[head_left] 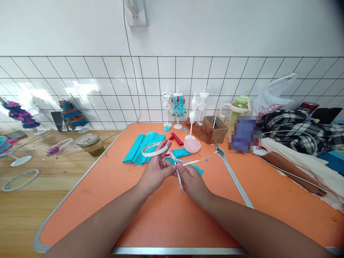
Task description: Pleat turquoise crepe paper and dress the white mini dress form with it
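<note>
The left hand and right hand are positioned over the orange bench, in front of the pink bowl. The white strip is located between the hands, in front and slightly to the left of the bowl. The fingers of the left hand are narrow, with thumb and forefinger closed at the strip; the tape roll is carried at the raised fingers of the same hand, left of the bowl. The fingers of the right hand are narrow and grip the strip close to the left fingertips. A thin length extends from the hands toward the right, passing in front of the bowl.

The turquoise sheets lie left of the bowl, partly behind the tape roll. The red piece lies just beside the bowl, on its left. The decorated dress form stands upright behind the bowl and to the left; the bare dress form stands upright directly behind it. The brown material and the cardboard box are situated behind the bowl and to the right. The lidded bottle stands farther right.
</note>
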`<state>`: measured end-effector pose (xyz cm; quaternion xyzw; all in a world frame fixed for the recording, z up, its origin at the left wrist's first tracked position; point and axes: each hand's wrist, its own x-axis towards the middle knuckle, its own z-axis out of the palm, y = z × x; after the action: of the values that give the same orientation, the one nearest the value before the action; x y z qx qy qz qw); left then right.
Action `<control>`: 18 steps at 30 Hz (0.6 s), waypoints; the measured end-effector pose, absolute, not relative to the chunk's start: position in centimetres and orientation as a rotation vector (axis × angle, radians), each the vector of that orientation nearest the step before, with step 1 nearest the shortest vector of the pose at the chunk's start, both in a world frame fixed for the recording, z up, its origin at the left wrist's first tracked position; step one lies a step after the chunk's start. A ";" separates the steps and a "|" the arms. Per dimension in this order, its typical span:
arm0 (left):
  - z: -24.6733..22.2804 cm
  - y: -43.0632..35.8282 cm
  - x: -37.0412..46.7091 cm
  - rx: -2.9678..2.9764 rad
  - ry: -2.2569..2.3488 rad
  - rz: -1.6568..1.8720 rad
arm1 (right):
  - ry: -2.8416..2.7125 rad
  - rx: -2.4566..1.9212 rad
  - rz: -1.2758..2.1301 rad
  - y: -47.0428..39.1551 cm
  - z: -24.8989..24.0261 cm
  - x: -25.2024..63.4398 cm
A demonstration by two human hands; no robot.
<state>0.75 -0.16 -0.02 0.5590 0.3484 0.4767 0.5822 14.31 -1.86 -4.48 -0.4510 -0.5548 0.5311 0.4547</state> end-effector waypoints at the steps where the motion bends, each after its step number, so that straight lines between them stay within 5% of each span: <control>1: 0.0 -0.1 0.6 1.300 0.810 1.108 | -1.365 -1.120 1.316 -1.8 -4.3 14.4; 9: 1.1 1.2 -1.1 1.478 1.216 1.207 | -1.419 -1.077 1.566 -1.3 -2.4 16.3; 18: 1.6 0.5 -0.5 1.290 1.182 1.295 | -1.555 -1.095 1.419 -1.9 -2.5 16.1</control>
<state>-0.48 0.45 1.55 0.5250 0.4811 0.5272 0.4637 16.08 -1.91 -2.51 -0.4280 -0.6074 0.5543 0.3750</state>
